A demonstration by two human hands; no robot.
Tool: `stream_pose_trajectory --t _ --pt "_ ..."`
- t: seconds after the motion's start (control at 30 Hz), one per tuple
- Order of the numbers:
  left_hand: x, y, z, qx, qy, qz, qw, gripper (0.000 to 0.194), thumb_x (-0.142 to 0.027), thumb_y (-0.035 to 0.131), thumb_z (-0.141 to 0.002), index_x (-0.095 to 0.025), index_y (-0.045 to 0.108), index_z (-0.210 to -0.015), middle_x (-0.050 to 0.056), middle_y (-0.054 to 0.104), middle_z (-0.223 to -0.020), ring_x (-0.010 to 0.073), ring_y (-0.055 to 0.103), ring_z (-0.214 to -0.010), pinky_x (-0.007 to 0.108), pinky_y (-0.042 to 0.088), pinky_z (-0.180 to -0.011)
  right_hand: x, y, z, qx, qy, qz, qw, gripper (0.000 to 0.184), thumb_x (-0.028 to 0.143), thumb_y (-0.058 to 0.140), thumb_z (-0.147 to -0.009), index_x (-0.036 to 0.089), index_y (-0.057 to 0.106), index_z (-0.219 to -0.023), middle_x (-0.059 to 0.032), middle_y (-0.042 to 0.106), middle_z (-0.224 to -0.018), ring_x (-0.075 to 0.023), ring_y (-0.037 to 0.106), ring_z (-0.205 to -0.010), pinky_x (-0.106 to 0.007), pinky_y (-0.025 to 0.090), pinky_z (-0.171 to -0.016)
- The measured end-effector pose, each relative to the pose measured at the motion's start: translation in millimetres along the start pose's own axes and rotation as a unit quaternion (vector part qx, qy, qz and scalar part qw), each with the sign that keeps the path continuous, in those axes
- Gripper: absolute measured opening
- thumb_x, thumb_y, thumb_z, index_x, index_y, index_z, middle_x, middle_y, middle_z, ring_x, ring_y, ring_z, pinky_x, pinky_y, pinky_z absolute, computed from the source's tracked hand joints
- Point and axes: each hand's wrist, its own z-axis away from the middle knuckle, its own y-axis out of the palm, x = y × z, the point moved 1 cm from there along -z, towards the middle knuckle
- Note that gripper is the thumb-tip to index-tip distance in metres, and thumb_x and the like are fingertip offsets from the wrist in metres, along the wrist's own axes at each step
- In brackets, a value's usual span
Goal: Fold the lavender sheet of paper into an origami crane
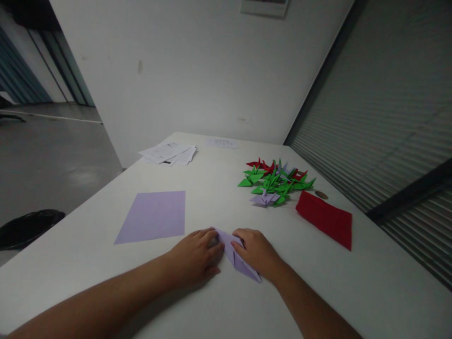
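Observation:
A partly folded piece of purple origami paper (236, 258) lies on the white table near its front, long and pointed, slanting from upper left to lower right. My left hand (198, 256) rests at its upper left end, fingers bent and pressing on the paper. On the other side, my right hand (257, 250) has thumb and fingers closed on the paper's upper right edge. Some of the folds are hidden under both hands. A flat purple sheet (155, 215) lies to the left, beyond my left forearm.
Several folded paper cranes (273, 182) in green, red and purple sit in a pile at the right back. Near them are a red paper stack (325, 217) and a small round brown object (321, 194). Printed papers (168, 153) lie far left; a black-lined bin (30, 228) stands beside the table.

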Motion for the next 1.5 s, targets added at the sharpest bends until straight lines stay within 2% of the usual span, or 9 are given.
stream_pose_trajectory --t 0.13,0.27,0.4,0.73,0.83,1.03,1.27,1.5 --pt "3 -4.8 -1 0.008 0.026 0.012 1.000 0.051 -0.050 0.062 -0.094 -0.034 0.057 -0.143 0.018 0.046 -0.151 0.0391 0.046 -0.140 0.056 0.045 -0.111 0 -2 0 -0.006 0.004 -0.010 1.000 0.007 0.020 0.067 -0.088 0.019 0.073 -0.093 -0.0045 0.074 -0.088 -0.0197 0.067 -0.082 -0.028 0.045 -0.075" --pt "5 -4.0 -1 0.008 0.039 0.021 0.999 0.050 -0.050 0.061 -0.095 -0.034 0.058 -0.143 0.018 0.045 -0.151 0.0400 0.042 -0.143 0.056 0.042 -0.114 2 -4 0 -0.012 0.016 -0.003 1.000 0.005 0.017 0.071 -0.084 0.018 0.072 -0.089 -0.0030 0.071 -0.081 -0.0176 0.062 -0.072 -0.027 0.042 -0.067" --pt "7 0.7 0 -0.001 0.027 0.037 0.999 0.051 -0.050 0.063 -0.094 -0.037 0.058 -0.143 0.016 0.040 -0.155 0.0412 0.037 -0.146 0.056 0.041 -0.115 4 -4 0 -0.018 0.037 -0.002 0.999 0.005 0.016 0.072 -0.082 0.019 0.072 -0.086 -0.0020 0.070 -0.078 -0.0169 0.060 -0.069 -0.027 0.042 -0.066" --pt "7 2.9 -1 -0.015 0.023 0.038 0.999 0.050 -0.050 0.065 -0.092 -0.036 0.060 -0.140 0.017 0.040 -0.154 0.0439 0.037 -0.145 0.057 0.040 -0.115 3 4 3 -0.048 0.035 -0.040 0.997 0.018 0.009 0.073 -0.076 0.019 0.071 -0.091 -0.0008 0.069 -0.080 -0.0157 0.059 -0.067 -0.026 0.045 -0.066" --pt "6 1.2 -1 -0.010 0.024 0.037 0.999 0.049 -0.050 0.065 -0.092 -0.036 0.061 -0.139 0.017 0.040 -0.154 0.0435 0.037 -0.145 0.057 0.041 -0.114 7 3 4 -0.041 0.008 -0.040 0.998 0.017 0.009 0.070 -0.080 0.019 0.072 -0.093 -0.0024 0.069 -0.084 -0.0171 0.062 -0.073 -0.027 0.047 -0.071" --pt "10 -1.9 0 -0.012 0.044 0.036 0.998 0.050 -0.051 0.065 -0.092 -0.034 0.061 -0.139 0.016 0.044 -0.149 0.0421 0.039 -0.143 0.056 0.041 -0.114 13 2 6 -0.014 -0.033 0.004 0.999 0.018 0.011 0.059 -0.092 0.019 0.074 -0.099 -0.0039 0.066 -0.089 -0.0186 0.064 -0.085 -0.028 0.049 -0.081" --pt "23 -3.7 -2 -0.015 0.027 0.031 0.999 0.062 -0.046 0.066 -0.092 -0.019 0.051 -0.146 0.021 0.051 -0.144 0.0361 0.051 -0.133 0.051 0.045 -0.111 7 7 7 -0.006 -0.064 0.065 0.996 0.023 0.011 0.057 -0.094 0.020 0.074 -0.107 -0.0040 0.064 -0.090 -0.0175 0.063 -0.083 -0.026 0.049 -0.077" --pt "25 -3.4 -2 -0.021 0.023 0.035 0.999 0.056 -0.045 0.063 -0.094 -0.019 0.054 -0.143 0.020 0.051 -0.145 0.0361 0.049 -0.135 0.054 0.044 -0.112 4 7 7 0.027 -0.098 0.109 0.989 0.027 0.013 0.055 -0.097 0.022 0.073 -0.115 -0.0053 0.066 -0.092 -0.0173 0.063 -0.083 -0.025 0.049 -0.078"
